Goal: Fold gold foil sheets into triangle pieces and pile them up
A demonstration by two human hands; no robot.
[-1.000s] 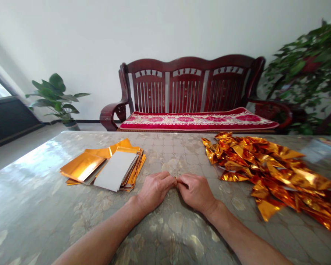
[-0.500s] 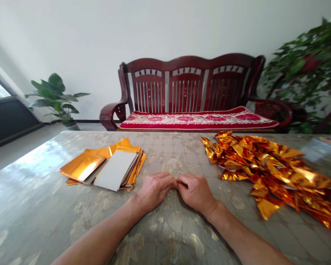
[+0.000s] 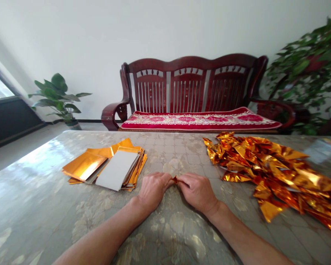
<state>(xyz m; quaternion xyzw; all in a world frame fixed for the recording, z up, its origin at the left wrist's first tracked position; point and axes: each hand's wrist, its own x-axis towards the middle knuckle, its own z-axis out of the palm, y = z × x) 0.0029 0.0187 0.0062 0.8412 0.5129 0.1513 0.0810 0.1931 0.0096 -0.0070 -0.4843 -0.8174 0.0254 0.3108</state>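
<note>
My left hand (image 3: 153, 189) and my right hand (image 3: 198, 191) rest close together on the patterned table (image 3: 44, 206), fingers curled. Between their fingertips shows a small bit of gold foil paper (image 3: 175, 179), and both hands pinch it; most of it is hidden under the fingers. A stack of flat gold foil sheets (image 3: 107, 166), one lying white side up, sits to the left of my left hand. A heap of folded gold foil pieces (image 3: 273, 171) spreads to the right of my right hand.
Beyond the table stands a dark red wooden bench (image 3: 190, 88) with a red patterned cushion (image 3: 198, 120). A potted plant (image 3: 59, 99) stands on the floor at the left, and a large leafy plant (image 3: 311, 77) at the right.
The hands stay together at the same spot. A little more of the gold foil paper now shows between the fingertips. The view has shifted slightly.
</note>
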